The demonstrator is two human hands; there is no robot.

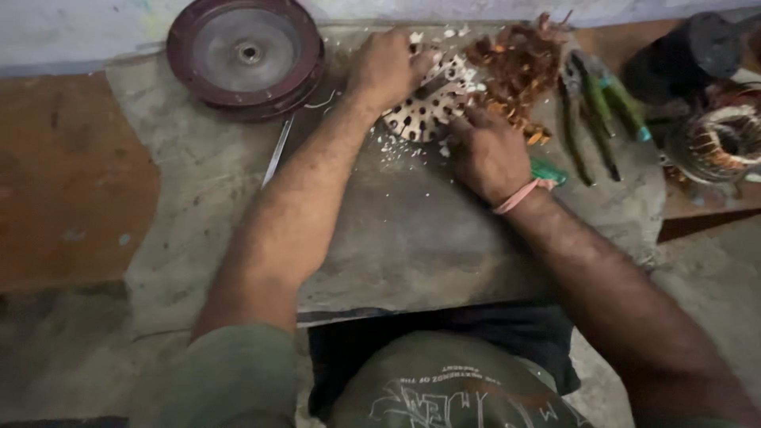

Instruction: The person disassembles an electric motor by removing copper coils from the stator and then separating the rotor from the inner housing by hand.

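A round slotted metal stator core [429,111] lies on a grey stone slab [238,190]. My left hand [386,66] presses on its far left edge and holds it. My right hand [487,152] rests against its near right side, fingers curled; a green-handled tool [548,170] pokes out under that hand. Whether the right hand grips the tool is hidden. A pink band circles my right wrist. White flakes lie scattered around the core. A tangle of pulled copper wire [519,67] sits just beyond the core to the right.
A dark red round motor cover [246,55] stands at the back left. Pliers and cutters [590,107] lie right of the wire. A wound copper stator [725,143] sits at far right. A thin metal strip [277,150] lies left of my forearm.
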